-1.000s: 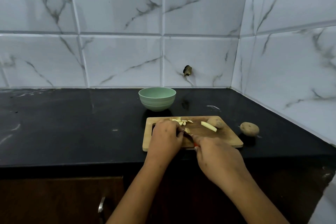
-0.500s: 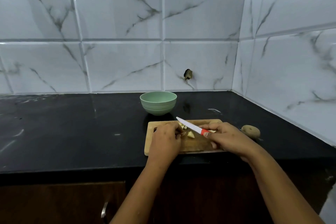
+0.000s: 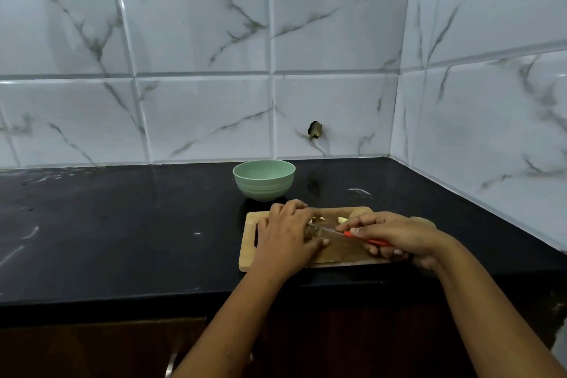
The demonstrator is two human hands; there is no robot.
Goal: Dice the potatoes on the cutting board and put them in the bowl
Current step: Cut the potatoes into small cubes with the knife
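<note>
One bowl (image 3: pixel 264 180) sits behind one board (image 3: pixel 249 256). Left hand (image 3: pixel 287 238) curls over a chunk (image 3: pixel 313 232), pinning it to the board. One knife (image 3: pixel 333 232), its blade right at those fingertips, so a slip cuts them. Two loose bits (image 3: pixel 342 220) show. Right hand (image 3: pixel 399 236) grips the handle. One potato (image 3: pixel 425 219) lies behind it on the counter.

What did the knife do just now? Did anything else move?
The knife was lifted above the cutting board half a second ago, blade tilted up. The right hand, gripping its red handle, has brought it down to the potato piece under the left hand. The left hand kept holding that piece on the board. The green bowl and the whole potato stayed put.
</note>
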